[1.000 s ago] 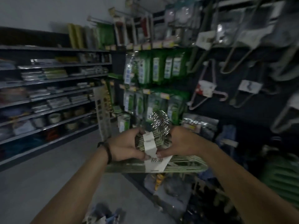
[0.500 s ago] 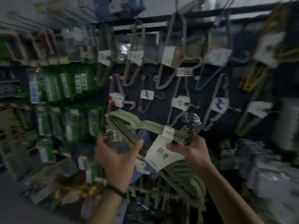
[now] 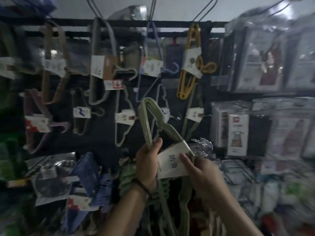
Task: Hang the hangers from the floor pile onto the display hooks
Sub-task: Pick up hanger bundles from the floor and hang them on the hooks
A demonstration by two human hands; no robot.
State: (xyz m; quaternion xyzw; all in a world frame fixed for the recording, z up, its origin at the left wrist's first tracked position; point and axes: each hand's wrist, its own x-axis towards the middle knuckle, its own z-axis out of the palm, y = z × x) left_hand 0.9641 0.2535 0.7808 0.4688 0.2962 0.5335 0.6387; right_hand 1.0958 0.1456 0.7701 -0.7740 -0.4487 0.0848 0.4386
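hanger bundle [image 3: 171,132]: olive green, plain
paper band [image 3: 170,162]: white w/ dk-blue print
bundle hooks [image 3: 202,147]: shiny silver
top-row hangers [image 3: 184,86]: yellow, white tag
backboard [image 3: 102,138]: black
wrist strap [image 3: 142,185]: black

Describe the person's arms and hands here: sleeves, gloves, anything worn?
The left hand and right hand wear no gloves. The left forearm and right forearm show no sleeves. A thin dark band circles the left wrist; nothing shows on the right wrist. Rings: too blurred to tell.

Head view, forward, near the hanger wall [image 3: 105,137]
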